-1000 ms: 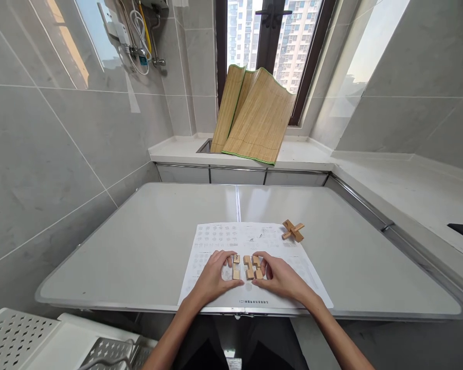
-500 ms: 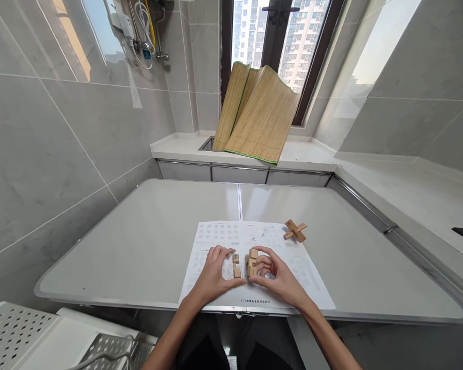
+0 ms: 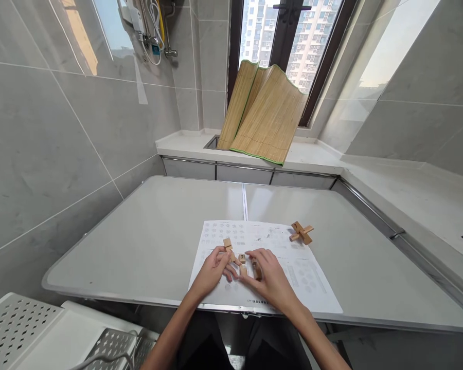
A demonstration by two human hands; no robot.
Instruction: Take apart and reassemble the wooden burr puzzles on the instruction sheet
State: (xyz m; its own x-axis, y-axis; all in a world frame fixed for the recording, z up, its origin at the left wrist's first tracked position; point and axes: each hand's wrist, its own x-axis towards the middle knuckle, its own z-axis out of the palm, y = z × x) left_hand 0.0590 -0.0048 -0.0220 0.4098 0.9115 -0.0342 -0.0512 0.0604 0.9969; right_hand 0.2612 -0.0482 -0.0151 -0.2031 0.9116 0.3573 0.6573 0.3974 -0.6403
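Note:
My left hand (image 3: 215,271) is closed on a notched wooden puzzle piece (image 3: 227,243), pinched at its lower part and tilted above the printed sheet (image 3: 308,275). Just right of those fingers stands a wooden puzzle piece marked 3 (image 3: 242,258). My right hand (image 3: 270,280) curls over another wooden piece (image 3: 257,270), mostly hidden under the palm and fingers. Its thumb reaches the lower end of the marked piece, and its index fingertip is by the upper end. Farther off, crossed wooden pieces (image 3: 301,233) rest at the sheet's upper right edge.
The sheet lies on a pale folding table (image 3: 139,241) with a centre seam. Behind it, a folded bamboo mat (image 3: 268,118) leans on the white counter (image 3: 185,146) below the window. A white perforated rack (image 3: 19,324) stands at the lower left.
My left hand has left the piece marked 3 and now holds a notched piece on its left. The right hand has shifted toward the marked piece. The view has turned slightly.

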